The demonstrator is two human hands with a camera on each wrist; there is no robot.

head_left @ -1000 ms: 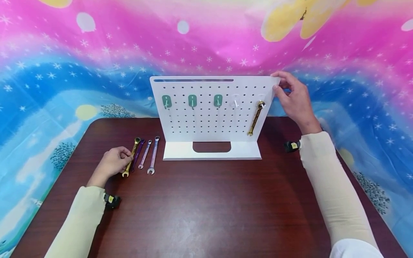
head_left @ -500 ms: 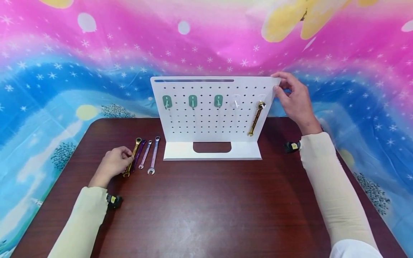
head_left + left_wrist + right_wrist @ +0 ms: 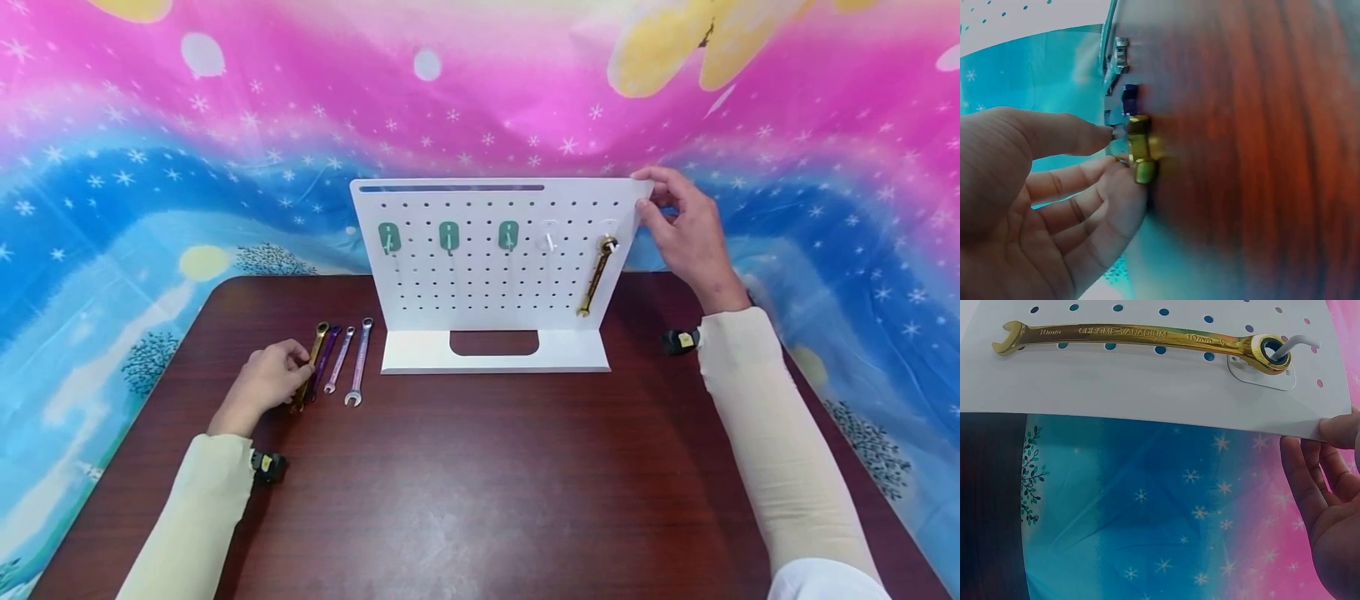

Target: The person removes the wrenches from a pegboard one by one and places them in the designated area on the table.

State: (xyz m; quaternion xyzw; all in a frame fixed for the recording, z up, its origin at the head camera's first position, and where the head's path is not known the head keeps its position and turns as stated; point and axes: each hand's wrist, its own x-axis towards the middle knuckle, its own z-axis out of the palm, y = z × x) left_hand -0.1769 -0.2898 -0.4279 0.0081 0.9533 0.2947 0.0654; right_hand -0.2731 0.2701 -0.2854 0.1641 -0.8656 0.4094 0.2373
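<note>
At the left of the table, my left hand [image 3: 264, 382] pinches a gold combination wrench [image 3: 319, 335] between thumb and fingers; the hand covers part of its shaft. The left wrist view shows the thumb [image 3: 1069, 132] and fingertips at the gold wrench's [image 3: 1139, 145] open end. Beside it lie a purple wrench [image 3: 327, 354], a short silver wrench [image 3: 341, 358] and a longer silver one [image 3: 359, 360]. My right hand [image 3: 688, 237] grips the upper right corner of a white pegboard [image 3: 480, 320]. Another gold wrench [image 3: 1135, 335], marked 10mm, hangs by its ring end from the rightmost hook.
Across the board run three green-backed hooks, the middle one [image 3: 448, 237] among them, and a clear-backed hook [image 3: 549, 237], all bare. The board's foot [image 3: 416, 354] rests on the brown table [image 3: 480, 483]. A patterned cloth [image 3: 300, 125] hangs close behind.
My left hand has shifted slightly right, and the gold wrench in it has tilted a little. My right hand stays on the board's corner.
</note>
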